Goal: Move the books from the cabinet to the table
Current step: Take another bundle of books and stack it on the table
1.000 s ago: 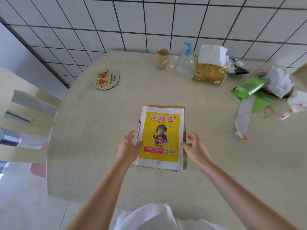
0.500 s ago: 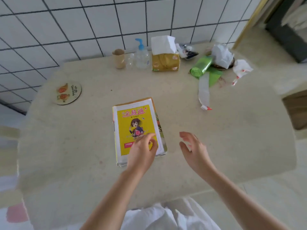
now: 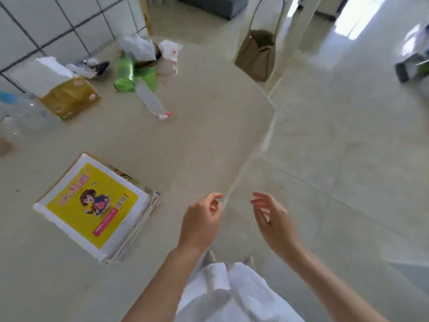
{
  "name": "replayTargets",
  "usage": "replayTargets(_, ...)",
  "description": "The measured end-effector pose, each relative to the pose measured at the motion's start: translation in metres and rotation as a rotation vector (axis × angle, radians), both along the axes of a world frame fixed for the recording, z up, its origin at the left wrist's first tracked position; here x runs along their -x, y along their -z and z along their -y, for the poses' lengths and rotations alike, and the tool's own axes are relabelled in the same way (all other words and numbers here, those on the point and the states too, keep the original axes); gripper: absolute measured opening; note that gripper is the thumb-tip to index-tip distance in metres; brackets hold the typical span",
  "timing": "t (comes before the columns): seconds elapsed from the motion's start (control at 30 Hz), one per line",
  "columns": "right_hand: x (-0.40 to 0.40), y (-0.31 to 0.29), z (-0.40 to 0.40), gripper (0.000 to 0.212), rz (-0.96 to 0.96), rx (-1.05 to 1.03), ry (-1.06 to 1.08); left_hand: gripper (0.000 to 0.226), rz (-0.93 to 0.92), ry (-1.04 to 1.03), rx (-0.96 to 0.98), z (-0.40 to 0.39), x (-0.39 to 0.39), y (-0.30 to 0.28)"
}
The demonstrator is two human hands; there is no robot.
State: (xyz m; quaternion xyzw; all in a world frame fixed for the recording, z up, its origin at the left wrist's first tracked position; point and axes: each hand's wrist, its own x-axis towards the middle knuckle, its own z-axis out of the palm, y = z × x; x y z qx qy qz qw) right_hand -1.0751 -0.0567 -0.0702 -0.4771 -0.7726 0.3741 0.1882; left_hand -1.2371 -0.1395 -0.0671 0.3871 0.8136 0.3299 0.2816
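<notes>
A stack of books [image 3: 97,206] lies flat on the beige table [image 3: 197,126] at the lower left, topped by a yellow cover with a cartoon figure and a white border. My left hand [image 3: 200,220] hovers to the right of the stack, near the table's edge, fingers loosely curled and holding nothing. My right hand [image 3: 272,219] is further right, past the table's edge over the floor, fingers spread and empty. Neither hand touches the books. No cabinet is in view.
At the back of the table sit a yellow tissue pack [image 3: 63,92], a clear pump bottle [image 3: 17,112], a green bag roll [image 3: 126,74] and crumpled plastic bags [image 3: 139,46]. A brown bag [image 3: 257,54] hangs by a doorway. Pale tiled floor [image 3: 348,135] stretches right.
Both hands have let go of the book stack and drawn away to the right. The view has swung right, so the stack now lies at the lower left.
</notes>
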Motion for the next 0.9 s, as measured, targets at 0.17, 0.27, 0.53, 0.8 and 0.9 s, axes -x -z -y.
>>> replayTargets(0.17, -0.097, -0.003, 0.026, 0.03, 0.033, 0.017, 0.233, 0.022, -0.055, 0.348, 0.037, -0.017, -0.067, 0.0)
replayTargets(0.27, -0.154, -0.002, 0.048, 0.031, 0.049, 0.072, 0.351, 0.021, -0.054, 0.465, 0.036, -0.021, -0.107, 0.004)
replayTargets(0.53, -0.356, 0.004, 0.147, 0.035, 0.12, 0.167, 0.678, 0.027, 0.105, 0.856, 0.075, -0.012, -0.296, 0.032)
replayTargets(0.8, -0.54, -0.004, 0.234, 0.037, 0.237, 0.223, 0.937, 0.043, 0.086, 1.302, 0.137, 0.018, -0.502, 0.047)
replayTargets(0.9, -0.59, -0.007, 0.247, 0.038, 0.219, 0.234, 1.077, 0.031, 0.088, 1.445, 0.171, 0.015, -0.568, 0.044)
